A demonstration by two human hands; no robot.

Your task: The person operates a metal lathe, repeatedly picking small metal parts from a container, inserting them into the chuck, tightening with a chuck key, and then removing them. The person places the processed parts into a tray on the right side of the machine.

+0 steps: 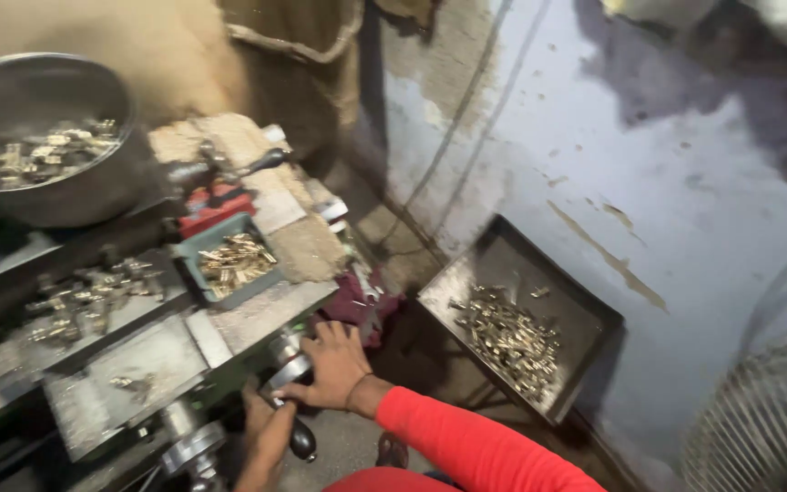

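Handwheel under right hand — left hand grips black handle.

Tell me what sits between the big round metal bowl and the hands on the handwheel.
In the head view, a small green tray of brass parts lies between the bowl and the right hand.

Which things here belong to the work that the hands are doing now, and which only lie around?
In use:
- right hand on the machine's metal handwheel
- left hand at the black-knobbed handle

Lying about:
- green box of brass parts
- round metal pan holding more parts
- flat tray with parts, against the wall
- fan grille
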